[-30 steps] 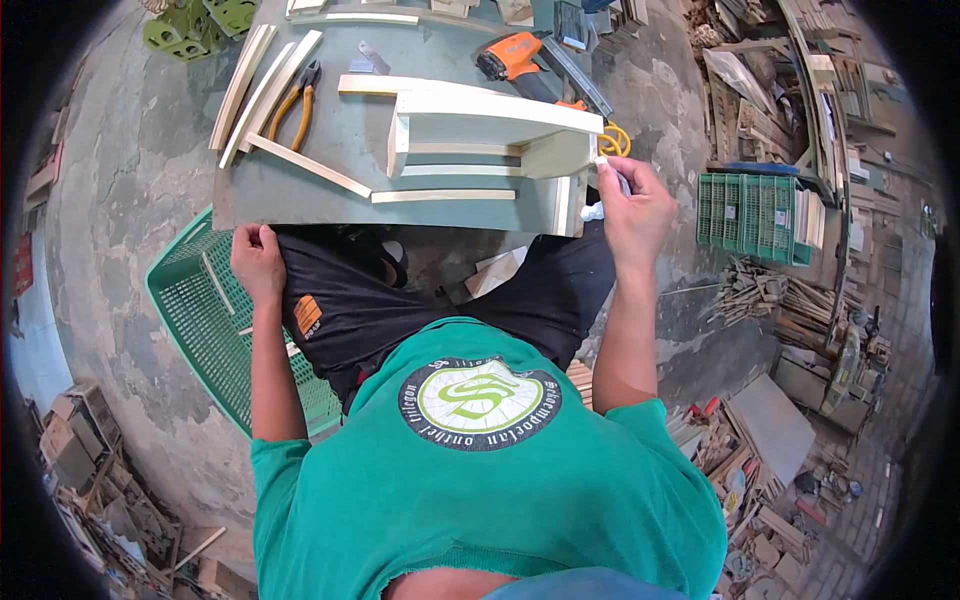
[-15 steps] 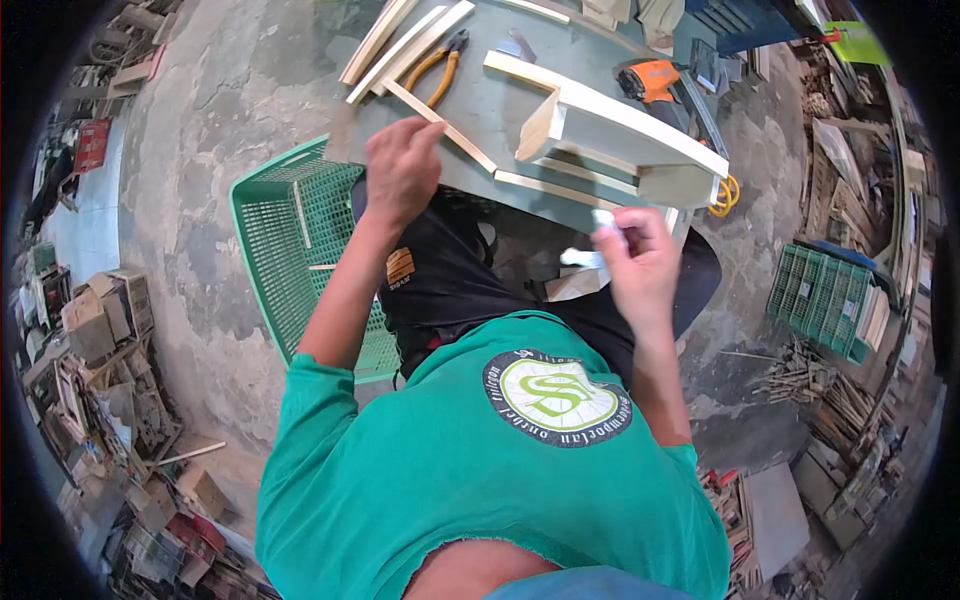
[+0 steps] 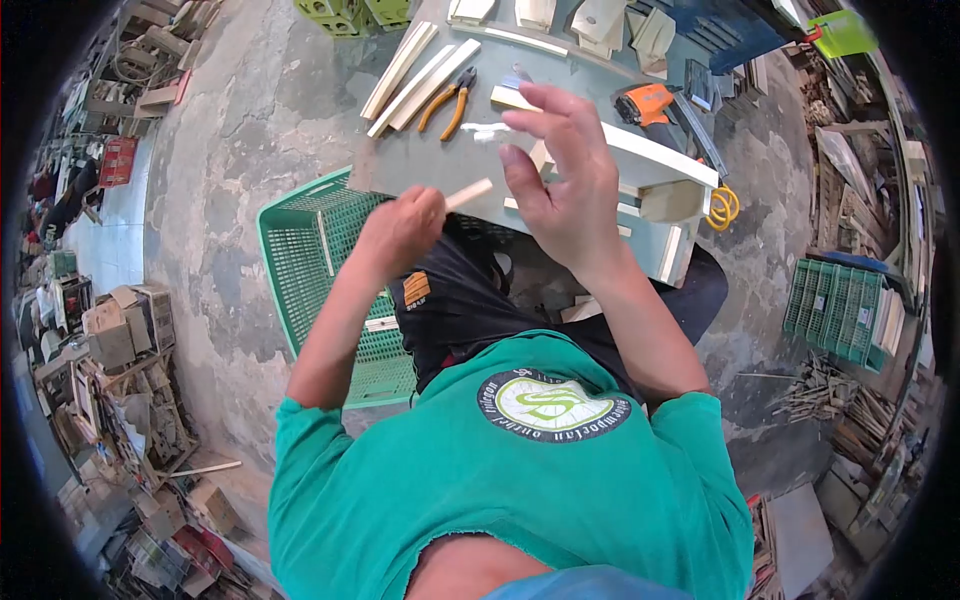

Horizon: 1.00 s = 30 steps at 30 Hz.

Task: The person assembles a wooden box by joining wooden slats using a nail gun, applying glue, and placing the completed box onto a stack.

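Observation:
My left hand is closed round a short wooden strip that sticks out to the right, at the near edge of the grey worktable. Over the table my right hand has its fingers spread and holds nothing. Just left of its fingertips is a small white item like a glue tube, apparently lying on the tabletop. Partly hidden behind this hand is a pale wooden box-like piece. Pliers with orange handles lie farther left, beside several long wooden strips.
An orange power tool with a yellow hose lies at the table's right. Wooden pieces line the far edge. A green plastic basket stands by my left leg. Wood scraps are piled on the floor at left.
My right hand has moved up and left and let go of the white tube-like item. My left hand has picked up a wooden strip from the table and come lower.

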Each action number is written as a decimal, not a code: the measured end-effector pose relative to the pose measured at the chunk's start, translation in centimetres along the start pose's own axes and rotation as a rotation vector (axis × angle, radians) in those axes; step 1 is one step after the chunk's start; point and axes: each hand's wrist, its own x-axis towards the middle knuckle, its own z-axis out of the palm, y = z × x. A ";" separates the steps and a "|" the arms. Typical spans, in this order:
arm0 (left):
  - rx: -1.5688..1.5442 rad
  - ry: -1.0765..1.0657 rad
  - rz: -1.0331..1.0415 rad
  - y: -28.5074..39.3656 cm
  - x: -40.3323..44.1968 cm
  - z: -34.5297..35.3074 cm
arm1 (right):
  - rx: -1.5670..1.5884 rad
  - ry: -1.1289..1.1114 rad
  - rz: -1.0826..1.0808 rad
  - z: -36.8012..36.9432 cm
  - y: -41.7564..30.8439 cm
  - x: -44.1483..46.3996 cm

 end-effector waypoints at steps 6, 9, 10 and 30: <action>-0.359 0.041 0.129 6.5 -3.0 -2.3 | -0.093 -0.564 0.316 -3.3 -1.1 -6.9; -0.421 0.021 0.261 8.2 -2.3 -2.2 | 0.156 -0.403 0.810 -7.2 -0.6 -8.1; -0.424 0.021 0.267 8.8 -1.9 -2.5 | 0.226 -0.318 0.844 -8.5 -0.1 -8.6; -1.520 0.398 -0.070 13.2 7.4 -2.9 | 0.443 0.446 0.910 -18.6 5.6 -8.3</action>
